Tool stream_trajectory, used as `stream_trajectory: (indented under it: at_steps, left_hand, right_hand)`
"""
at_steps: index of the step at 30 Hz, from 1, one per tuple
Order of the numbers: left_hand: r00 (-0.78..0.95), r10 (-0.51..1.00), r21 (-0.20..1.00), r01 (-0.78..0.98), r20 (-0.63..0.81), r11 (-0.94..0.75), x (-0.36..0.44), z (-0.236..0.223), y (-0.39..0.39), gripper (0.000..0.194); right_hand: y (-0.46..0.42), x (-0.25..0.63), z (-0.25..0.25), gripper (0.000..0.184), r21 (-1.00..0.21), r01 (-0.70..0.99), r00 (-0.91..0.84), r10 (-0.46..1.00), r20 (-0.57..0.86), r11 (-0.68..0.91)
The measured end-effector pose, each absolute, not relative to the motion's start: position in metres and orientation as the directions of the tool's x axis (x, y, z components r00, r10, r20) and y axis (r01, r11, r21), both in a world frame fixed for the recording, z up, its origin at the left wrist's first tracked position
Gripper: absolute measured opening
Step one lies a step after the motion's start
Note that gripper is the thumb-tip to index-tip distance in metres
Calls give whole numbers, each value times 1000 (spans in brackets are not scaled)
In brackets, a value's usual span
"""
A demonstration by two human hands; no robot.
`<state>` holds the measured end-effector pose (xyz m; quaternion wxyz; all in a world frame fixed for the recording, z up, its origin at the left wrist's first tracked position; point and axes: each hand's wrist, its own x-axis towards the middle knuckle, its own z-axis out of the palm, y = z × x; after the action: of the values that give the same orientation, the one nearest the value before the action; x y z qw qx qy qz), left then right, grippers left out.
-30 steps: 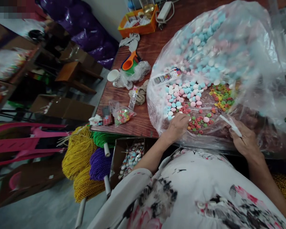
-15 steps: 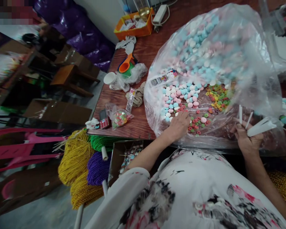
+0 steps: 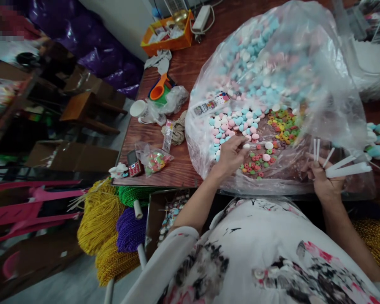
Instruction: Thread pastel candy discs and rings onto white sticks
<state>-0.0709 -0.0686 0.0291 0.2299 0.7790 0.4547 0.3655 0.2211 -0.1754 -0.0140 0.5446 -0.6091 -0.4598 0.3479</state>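
Observation:
A big clear plastic bag (image 3: 304, 50) lies open on the wooden table (image 3: 164, 164), full of pastel pink, blue and white candies (image 3: 237, 122) and small coloured candy rings (image 3: 283, 126). My left hand (image 3: 231, 154) reaches into the bag's mouth, fingers pinched on a white candy (image 3: 246, 146) among the loose pieces. My right hand (image 3: 323, 181) is closed round a bunch of white sticks (image 3: 345, 168) at the bag's right front edge.
A small bag of candy rings (image 3: 153, 160), a phone (image 3: 133, 168), a white cup (image 3: 139, 110), an orange scoop (image 3: 158, 89) and an orange tray (image 3: 167, 36) lie left of the bag. Yellow, purple and green cord bundles (image 3: 114, 219) and a box of finished pieces (image 3: 171, 209) sit below the table edge.
My right hand has lifted the white sticks and fanned them out to the right. My left hand has moved slightly forward in the bag and pinched a white candy.

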Motion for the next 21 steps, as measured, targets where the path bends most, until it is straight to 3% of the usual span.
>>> stream_trajectory:
  at_steps: [3, 6, 10, 15, 21]
  left_hand:
    - [315, 908, 834, 390, 276, -389, -53, 37, -60, 18]
    - [428, 891, 860, 387, 153, -333, -23, 39, -46, 16]
    - [593, 805, 762, 513, 18, -395, 2, 36, -31, 8]
    - [670, 742, 582, 616, -32, -531, 3, 41, -34, 16]
    - [671, 741, 532, 620, 21, -576, 1, 39, -50, 17]
  right_hand:
    - [-172, 216, -7, 37, -999, 34, 314, 949, 6, -5]
    - [-171, 212, -1, 37, -999, 6, 320, 947, -33, -37]
    - [-170, 208, 5, 34, -1000, 3, 392, 920, -1, -2]
    - [-169, 208, 4, 28, -999, -42, 369, 929, -2, 15]
    - [-172, 216, -4, 18, -996, 90, 245, 969, 26, 4]
